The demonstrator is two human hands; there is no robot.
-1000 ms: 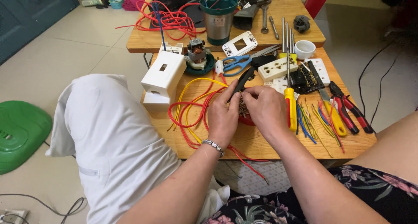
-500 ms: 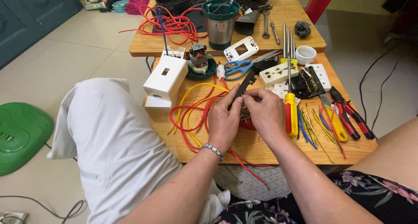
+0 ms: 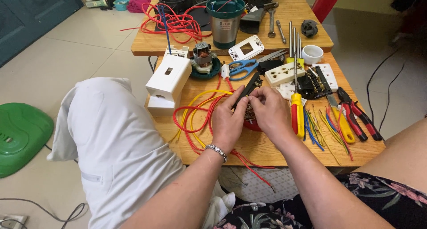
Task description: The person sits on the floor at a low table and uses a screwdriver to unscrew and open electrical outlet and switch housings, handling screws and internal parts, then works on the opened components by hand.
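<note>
Over the low wooden table (image 3: 267, 146), my left hand (image 3: 227, 121) and my right hand (image 3: 270, 110) meet around a small black electrical part (image 3: 248, 87) with metal contacts, fingers closed on it from both sides. A red piece (image 3: 252, 125) shows just under my hands. Red and yellow wires (image 3: 195, 115) loop on the table left of my left hand. A yellow-handled screwdriver (image 3: 297, 111) lies right beside my right hand.
A white plastic box (image 3: 167, 83) stands at the table's left. Blue scissors (image 3: 242, 68), a white socket (image 3: 284, 73), red pliers (image 3: 356, 115) and cut wire pieces (image 3: 320, 126) lie around. A steel cup (image 3: 224, 22) and red wire tangle (image 3: 173, 21) sit farther back. A green lid (image 3: 20, 135) lies on the floor.
Both hands stay together on the black part with only slight finger movement. The view has shifted a little.
</note>
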